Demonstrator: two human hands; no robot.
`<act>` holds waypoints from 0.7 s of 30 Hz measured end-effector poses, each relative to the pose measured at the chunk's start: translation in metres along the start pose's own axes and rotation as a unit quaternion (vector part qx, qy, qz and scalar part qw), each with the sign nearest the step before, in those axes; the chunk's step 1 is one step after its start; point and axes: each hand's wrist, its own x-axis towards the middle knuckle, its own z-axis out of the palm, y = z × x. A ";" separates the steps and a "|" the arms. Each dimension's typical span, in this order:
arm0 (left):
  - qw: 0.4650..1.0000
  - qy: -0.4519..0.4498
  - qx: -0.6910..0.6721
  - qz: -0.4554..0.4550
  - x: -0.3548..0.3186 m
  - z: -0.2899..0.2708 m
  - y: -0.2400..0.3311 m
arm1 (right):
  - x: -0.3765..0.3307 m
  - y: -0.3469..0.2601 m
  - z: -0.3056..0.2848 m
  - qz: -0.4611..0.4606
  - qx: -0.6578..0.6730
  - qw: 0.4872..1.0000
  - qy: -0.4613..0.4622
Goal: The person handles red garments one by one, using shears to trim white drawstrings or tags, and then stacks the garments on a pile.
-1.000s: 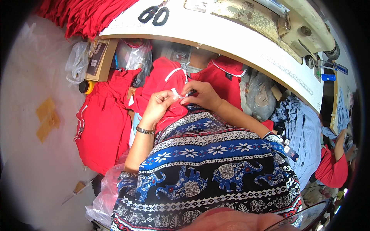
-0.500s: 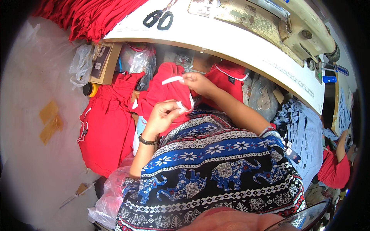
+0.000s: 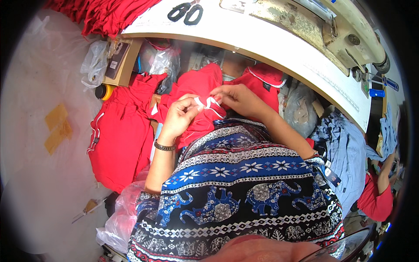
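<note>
A red garment (image 3: 198, 81) with narrow white edging lies over my lap, below the table edge. My left hand (image 3: 178, 117) is closed, its thumb and fingertips pinching one part of the white trim strip (image 3: 211, 103). Close by on the right, my right hand (image 3: 238, 99) is closed on the strip too, with its fingertips pinched together. Between both hands the strip bends into a short curve. A second red garment with a white-trimmed edge (image 3: 264, 78) lies behind my right hand, partly hidden by it.
Black-handled scissors (image 3: 185, 14) and a worn sewing machine (image 3: 301, 26) stand on the white table (image 3: 235, 32). Red garments (image 3: 120, 135) hang at left beside a cardboard box (image 3: 124, 65). Blue cloth (image 3: 342, 153) is heaped at right, near another person's arm (image 3: 385, 174).
My right hand has brought the strip's free end down beside my left hand, so the strip now curves between them. My left hand has risen slightly, and the view has shifted a little.
</note>
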 end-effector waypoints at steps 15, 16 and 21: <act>1.000 -0.026 -0.009 -0.010 0.001 -0.002 -0.003 | 0.012 -0.004 0.019 -0.170 -0.064 0.981 0.073; 0.999 -0.036 -0.006 -0.015 0.000 -0.003 -0.003 | 0.014 -0.003 0.018 -0.195 -0.073 0.975 0.076; 0.999 -0.028 -0.026 -0.014 0.003 -0.001 -0.010 | 0.019 0.003 0.018 -0.056 0.104 0.990 0.073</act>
